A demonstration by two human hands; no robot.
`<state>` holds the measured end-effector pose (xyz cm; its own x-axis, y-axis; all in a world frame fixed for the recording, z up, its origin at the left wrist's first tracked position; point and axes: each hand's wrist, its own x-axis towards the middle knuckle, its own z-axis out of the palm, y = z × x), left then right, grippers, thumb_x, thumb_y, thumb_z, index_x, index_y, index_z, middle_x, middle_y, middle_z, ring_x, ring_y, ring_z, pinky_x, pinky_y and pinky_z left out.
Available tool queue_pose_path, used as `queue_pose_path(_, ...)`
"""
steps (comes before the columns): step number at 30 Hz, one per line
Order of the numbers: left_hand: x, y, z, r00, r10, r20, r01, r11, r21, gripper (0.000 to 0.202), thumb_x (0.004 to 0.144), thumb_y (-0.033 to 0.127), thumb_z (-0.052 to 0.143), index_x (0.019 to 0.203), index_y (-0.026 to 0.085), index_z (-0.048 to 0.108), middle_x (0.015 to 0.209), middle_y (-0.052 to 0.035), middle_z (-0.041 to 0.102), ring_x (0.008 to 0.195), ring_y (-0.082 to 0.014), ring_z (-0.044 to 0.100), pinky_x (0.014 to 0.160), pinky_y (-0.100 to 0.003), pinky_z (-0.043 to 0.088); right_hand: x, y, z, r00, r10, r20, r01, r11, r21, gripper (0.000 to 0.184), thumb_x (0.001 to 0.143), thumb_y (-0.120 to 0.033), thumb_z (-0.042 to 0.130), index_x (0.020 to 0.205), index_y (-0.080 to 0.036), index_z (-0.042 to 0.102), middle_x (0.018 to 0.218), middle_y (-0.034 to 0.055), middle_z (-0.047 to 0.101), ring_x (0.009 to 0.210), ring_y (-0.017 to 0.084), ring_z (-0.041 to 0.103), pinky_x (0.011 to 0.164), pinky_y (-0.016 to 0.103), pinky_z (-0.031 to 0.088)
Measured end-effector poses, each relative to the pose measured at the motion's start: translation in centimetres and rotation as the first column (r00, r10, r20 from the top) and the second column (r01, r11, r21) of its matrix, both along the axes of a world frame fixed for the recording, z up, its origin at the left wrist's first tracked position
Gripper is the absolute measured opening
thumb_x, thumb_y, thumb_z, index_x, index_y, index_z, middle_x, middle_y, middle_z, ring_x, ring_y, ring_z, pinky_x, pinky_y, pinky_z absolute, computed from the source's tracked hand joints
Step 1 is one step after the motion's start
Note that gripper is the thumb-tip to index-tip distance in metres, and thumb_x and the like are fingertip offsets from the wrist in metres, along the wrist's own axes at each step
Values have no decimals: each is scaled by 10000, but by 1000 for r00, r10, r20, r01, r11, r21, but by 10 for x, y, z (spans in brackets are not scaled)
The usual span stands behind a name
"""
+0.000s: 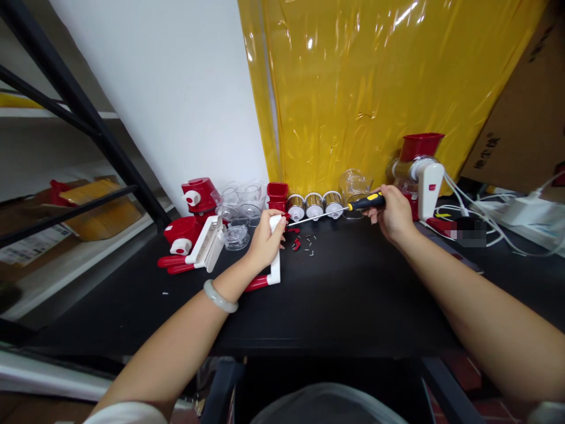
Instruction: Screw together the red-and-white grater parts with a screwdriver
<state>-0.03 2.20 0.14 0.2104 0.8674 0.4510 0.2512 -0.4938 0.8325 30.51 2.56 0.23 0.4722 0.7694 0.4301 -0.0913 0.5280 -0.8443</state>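
My left hand [265,238] is closed around a white crank handle [275,270] with a red grip [256,284] at its lower end. A long screwdriver [367,202] with a black and yellow handle lies in my closed right hand [394,213]. Its shaft points left, and the tip is at the upper end of the crank handle beside my left fingers; whether it touches a screw is too small to tell. Small red pieces [297,244] and several loose screws [311,253] are scattered on the black table [344,294] just right of the crank handle.
Metal grater drums [314,206] and a red hopper [277,191] line the back. More white crank handles [206,244], red housings [198,194] and clear plastic parts [236,237] crowd the left. At right stand a drum grater [430,182], white cables [479,218] and a cardboard box [516,118].
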Motion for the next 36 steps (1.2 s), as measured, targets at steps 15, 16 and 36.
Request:
queue_pose_path(15, -1, 2, -2, 1000, -7, -2, 7, 1000, -21, 278, 948, 437, 516, 1127, 226, 488, 920, -29, 594, 620, -117, 586, 448, -207, 511, -5, -6, 7, 992, 51, -113, -56, 997, -45, 329, 898, -491, 401, 800, -239, 589, 617, 19, 625, 440, 173, 585, 420, 319, 495)
queue_pose_path(16, -1, 2, -2, 1000, -10, -2, 10, 1000, -17, 277, 948, 434, 517, 1128, 225, 487, 924, -31, 597, 621, -116, 585, 449, -206, 510, -5, -6, 6, 993, 52, -105, -56, 998, -40, 310, 892, -479, 408, 804, -243, 588, 615, 16, 625, 446, 172, 590, 421, 315, 496)
queue_pose_path(36, -1, 0, -1, 1000, 13, -18, -13, 1000, -8, 264, 945, 409, 529, 1126, 222, 490, 928, -38, 598, 614, -117, 587, 434, -197, 506, -2, 1, 0, 998, 37, -47, -38, 999, -22, 198, 819, -435, 634, 792, -250, 569, 604, -27, 607, 451, 151, 587, 379, 275, 484)
